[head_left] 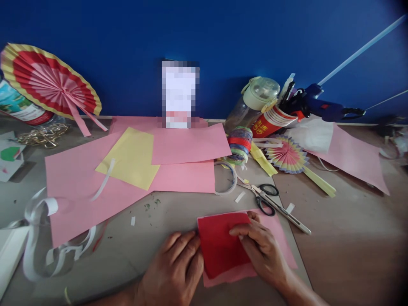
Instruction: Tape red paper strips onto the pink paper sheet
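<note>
A red square sheet of paper (221, 246) lies over a slightly larger pink sheet, whose border (223, 278) shows along the bottom and left. My left hand (175, 267) is at the left edge of these sheets, its fingers curled together against them; its thumb is hidden. With thumb and index finger, my right hand (259, 246) pinches the red paper near its upper right, the other fingers behind the edge. Another pink sheet (282, 238) extends from under my right hand. Scissors (270, 199) lie just beyond it, blades partly apart, beside a roll of clear tape (234, 180).
Pink sheets (79, 187) and a yellow sheet (130, 157) spread across the table. White paper strips (28, 255) curl at left. A pleated paper fan (51, 80) leans on a bottle. At the back right stand a lidded bottle (255, 100), a red cup (270, 121) holding tools, and a paper rosette (287, 153).
</note>
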A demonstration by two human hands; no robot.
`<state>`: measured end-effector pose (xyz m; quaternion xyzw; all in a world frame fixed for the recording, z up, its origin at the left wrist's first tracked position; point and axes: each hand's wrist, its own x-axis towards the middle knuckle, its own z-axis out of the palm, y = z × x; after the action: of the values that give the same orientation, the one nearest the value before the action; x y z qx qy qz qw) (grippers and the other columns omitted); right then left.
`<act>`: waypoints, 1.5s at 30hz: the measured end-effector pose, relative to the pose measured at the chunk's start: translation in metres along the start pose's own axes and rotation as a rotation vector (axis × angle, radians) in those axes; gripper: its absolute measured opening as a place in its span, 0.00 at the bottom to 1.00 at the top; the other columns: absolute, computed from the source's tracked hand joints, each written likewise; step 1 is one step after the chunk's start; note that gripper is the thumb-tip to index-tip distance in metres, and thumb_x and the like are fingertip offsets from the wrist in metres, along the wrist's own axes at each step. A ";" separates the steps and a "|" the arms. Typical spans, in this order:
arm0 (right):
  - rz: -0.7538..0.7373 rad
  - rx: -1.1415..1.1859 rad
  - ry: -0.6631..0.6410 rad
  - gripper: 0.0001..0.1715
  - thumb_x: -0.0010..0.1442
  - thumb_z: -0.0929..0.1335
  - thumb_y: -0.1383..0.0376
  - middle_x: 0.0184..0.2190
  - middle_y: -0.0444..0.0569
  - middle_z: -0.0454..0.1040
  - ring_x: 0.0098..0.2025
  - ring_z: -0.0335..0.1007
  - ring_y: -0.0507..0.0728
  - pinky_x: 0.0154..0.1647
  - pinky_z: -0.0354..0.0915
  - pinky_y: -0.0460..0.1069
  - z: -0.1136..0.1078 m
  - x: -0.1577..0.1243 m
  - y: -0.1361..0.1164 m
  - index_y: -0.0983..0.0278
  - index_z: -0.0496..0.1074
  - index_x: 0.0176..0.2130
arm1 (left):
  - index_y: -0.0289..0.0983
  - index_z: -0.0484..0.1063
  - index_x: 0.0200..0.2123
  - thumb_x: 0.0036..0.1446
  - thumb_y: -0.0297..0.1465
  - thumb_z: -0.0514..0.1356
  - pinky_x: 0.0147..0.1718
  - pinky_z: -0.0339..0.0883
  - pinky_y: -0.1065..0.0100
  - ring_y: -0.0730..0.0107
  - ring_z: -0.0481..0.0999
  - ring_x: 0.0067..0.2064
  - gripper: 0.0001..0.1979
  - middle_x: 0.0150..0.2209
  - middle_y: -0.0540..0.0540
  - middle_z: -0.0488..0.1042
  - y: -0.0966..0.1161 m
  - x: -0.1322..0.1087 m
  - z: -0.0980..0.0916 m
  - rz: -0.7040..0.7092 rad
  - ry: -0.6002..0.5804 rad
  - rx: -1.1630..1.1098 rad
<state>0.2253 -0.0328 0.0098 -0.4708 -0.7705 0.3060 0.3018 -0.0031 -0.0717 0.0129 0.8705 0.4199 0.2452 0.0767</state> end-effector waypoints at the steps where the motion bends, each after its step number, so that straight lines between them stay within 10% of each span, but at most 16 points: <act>1: -0.002 0.002 -0.003 0.15 0.57 0.59 0.75 0.25 0.41 0.72 0.26 0.68 0.53 0.38 0.60 0.54 0.000 0.000 0.000 0.58 0.68 0.34 | 0.34 0.71 0.35 0.56 0.20 0.48 0.48 0.63 0.59 0.61 0.73 0.46 0.13 0.41 0.42 0.77 0.000 0.000 0.000 0.009 0.005 0.008; 45: 0.008 0.003 -0.001 0.15 0.58 0.58 0.75 0.24 0.42 0.72 0.26 0.67 0.53 0.37 0.60 0.53 0.000 0.003 -0.003 0.59 0.69 0.34 | 0.34 0.72 0.34 0.57 0.21 0.49 0.50 0.61 0.59 0.61 0.72 0.47 0.13 0.43 0.43 0.76 -0.002 -0.001 0.001 0.004 -0.021 0.027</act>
<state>0.2227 -0.0310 0.0122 -0.4732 -0.7684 0.3085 0.3007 -0.0043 -0.0711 0.0114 0.8747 0.4208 0.2306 0.0687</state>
